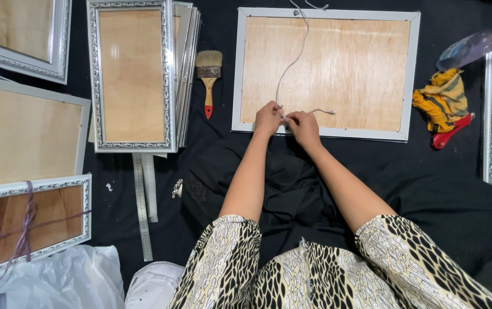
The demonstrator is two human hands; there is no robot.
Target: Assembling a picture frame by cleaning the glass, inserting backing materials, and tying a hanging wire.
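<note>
Head view: both forearms reach straight forward and meet at the near edge of the white picture frame (326, 71), which lies back-up on black cloth. The left hand (268, 118) and right hand (304, 127) are together, fingertips pinched on a thin white cord (293, 62) that runs up across the frame's plywood back; the knot itself is probably hidden between them. Left of the frame lies a paintbrush (208, 77); right of it, a yellow rag (444, 98).
</note>
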